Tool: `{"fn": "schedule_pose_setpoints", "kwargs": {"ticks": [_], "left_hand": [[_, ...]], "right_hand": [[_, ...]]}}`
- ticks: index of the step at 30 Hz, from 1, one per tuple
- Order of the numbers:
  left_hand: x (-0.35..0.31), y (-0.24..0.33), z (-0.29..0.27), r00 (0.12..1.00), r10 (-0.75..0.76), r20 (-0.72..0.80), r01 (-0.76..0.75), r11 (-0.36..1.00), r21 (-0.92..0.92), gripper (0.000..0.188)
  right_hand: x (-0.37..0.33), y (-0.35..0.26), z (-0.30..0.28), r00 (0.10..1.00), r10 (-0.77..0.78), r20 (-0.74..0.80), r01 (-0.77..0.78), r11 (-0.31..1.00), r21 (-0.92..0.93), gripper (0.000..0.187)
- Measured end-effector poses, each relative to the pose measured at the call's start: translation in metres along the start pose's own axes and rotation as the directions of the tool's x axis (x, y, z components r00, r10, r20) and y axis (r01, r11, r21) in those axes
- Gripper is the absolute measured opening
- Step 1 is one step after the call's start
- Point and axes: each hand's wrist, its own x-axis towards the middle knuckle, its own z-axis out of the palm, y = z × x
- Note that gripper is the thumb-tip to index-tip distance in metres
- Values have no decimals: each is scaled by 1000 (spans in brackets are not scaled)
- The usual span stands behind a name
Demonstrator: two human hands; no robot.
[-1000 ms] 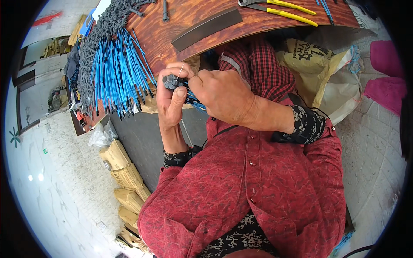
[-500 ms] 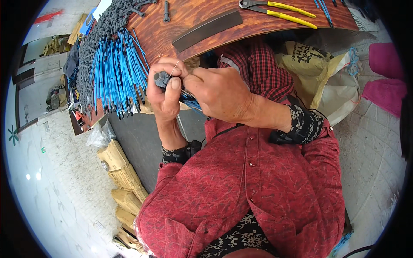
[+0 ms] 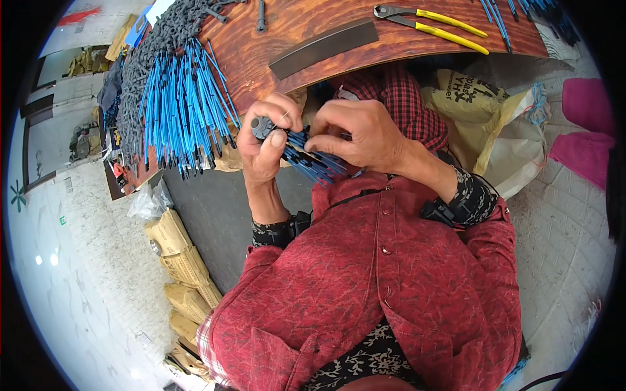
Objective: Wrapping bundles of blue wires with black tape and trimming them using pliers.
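My left hand [image 3: 268, 144] is closed round a round grey plastic fitting [image 3: 262, 126], whose ridged end shows between thumb and fingers. A thin pale strand sticks up beside its fingertips. From the palm a bundle of thin blue rods with black parts [image 3: 313, 163] slants down to the right, over the red jacket. My right hand [image 3: 365, 133] is curled against the upper side of this bundle, thumb and fingers bent toward each other. Whatever lies between those fingertips is mostly hidden.
On the brown wooden table [image 3: 248, 65] lie a heap of grey fittings with blue rods [image 3: 186, 104], a dark angled strip [image 3: 323, 49] and yellow-handled pincers [image 3: 450, 29]. A woven sack [image 3: 469, 107] stands right of the table; cardboard [image 3: 176, 244] lies at lower left.
My right hand has drawn back to the right from the left one, uncovering more of the blue bundle. My left hand has shifted slightly right, still holding the grey fitting.
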Motion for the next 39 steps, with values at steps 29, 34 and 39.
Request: {"fn": "schedule_pose_setpoints", "kwargs": {"ticks": [29,34,39], "left_hand": [[-19,1,-9,984,-64,-164,64,998,-2,74],[-21,-2,-13,996,-22,-88,21,1000,-16,69],[-18,0,-4,985,-21,-170,17,1000,-26,67]], "right_hand": [[8,1,25,998,-11,-57,20,989,148,25],[13,7,19,999,-1,48,-10,972,236,23],[10,10,22,995,61,75,-83,937,340,20]]}}
